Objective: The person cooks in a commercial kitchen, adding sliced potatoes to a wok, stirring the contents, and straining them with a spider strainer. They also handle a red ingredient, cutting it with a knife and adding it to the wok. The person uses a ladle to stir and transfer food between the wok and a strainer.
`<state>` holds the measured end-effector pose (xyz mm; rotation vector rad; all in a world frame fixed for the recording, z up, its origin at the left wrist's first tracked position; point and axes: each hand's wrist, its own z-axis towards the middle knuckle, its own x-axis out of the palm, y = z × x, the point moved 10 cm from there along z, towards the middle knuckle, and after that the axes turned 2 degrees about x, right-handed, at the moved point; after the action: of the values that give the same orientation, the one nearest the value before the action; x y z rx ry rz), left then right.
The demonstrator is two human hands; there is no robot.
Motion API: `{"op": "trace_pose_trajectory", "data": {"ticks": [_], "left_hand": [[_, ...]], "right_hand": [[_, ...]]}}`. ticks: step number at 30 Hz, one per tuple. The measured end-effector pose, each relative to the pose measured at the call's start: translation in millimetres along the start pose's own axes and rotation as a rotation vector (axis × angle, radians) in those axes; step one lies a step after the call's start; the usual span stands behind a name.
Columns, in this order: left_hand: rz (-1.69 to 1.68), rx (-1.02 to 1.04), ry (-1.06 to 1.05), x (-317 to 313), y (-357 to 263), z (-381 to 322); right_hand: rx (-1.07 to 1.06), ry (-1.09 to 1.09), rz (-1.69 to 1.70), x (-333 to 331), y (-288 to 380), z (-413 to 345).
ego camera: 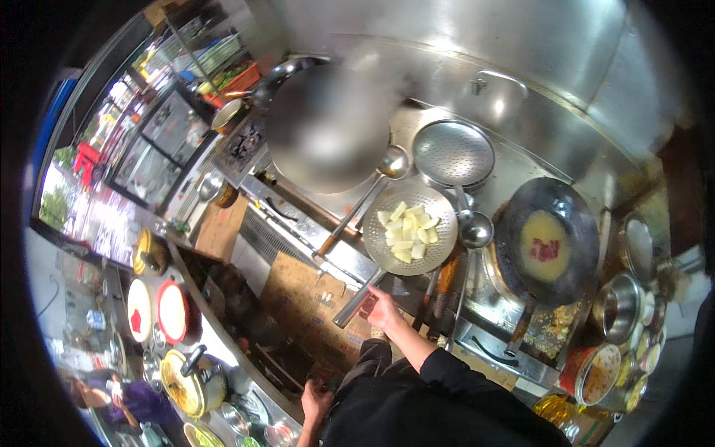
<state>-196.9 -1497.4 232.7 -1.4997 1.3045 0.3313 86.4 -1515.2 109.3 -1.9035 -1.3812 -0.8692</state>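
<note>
My right hand (381, 312) grips the metal handle of a round perforated strainer ladle (376, 237). Pale, cut vegetable pieces (410, 230) lie in its bowl. Lower down, near my dark trousers, is my left hand (315, 399), its fingers partly in shadow; whether it holds anything is unclear. A dark wok (584, 234) at the right contains yellowish liquid with reddish meat pieces (544, 250). One ladle (394, 161) with a long handle rests at the edge of a large wok-like vessel (327, 128), whose inside is blurred. Another ladle (476, 229) lies between the strainer and the dark wok.
An empty perforated strainer (453, 152) sits behind the loaded one. A faucet (503, 81) is on the steel back wall. Steel bowls (617, 307) and a red-rimmed container (600, 374) crowd the right. Pots (181, 385) line the left counter, with a person (131, 399) beyond.
</note>
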Motion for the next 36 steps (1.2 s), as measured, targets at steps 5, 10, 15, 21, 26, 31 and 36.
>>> {"op": "trace_pose_trajectory", "data": {"ticks": [5, 10, 15, 21, 26, 31, 36], "left_hand": [[-0.163, -0.358, -0.016, 27, 88, -46], [-0.165, -0.273, -0.022, 24, 74, -15], [-0.175, -0.110, 0.040, 31, 70, 51], [-0.253, -0.104, 0.071, 20, 92, 84], [-0.259, -0.088, 0.103, 25, 110, 94], [-0.437, -0.221, -0.067, 17, 142, 73], [-0.585, -0.421, -0.200, 13, 174, 44]], "right_hand": [[-0.238, -0.094, -0.138, 35, 18, -1], [-0.093, 0.038, -0.593, 49, -5, -87], [0.183, -0.202, -0.398, 23, -12, -95], [0.100, -0.344, -1.053, 76, -12, -118], [0.240, -0.236, -1.147, 163, -61, -87], [0.467, 0.011, -1.367, 257, -166, -5], [0.652, 0.105, -1.502, 304, -285, 80]]}}
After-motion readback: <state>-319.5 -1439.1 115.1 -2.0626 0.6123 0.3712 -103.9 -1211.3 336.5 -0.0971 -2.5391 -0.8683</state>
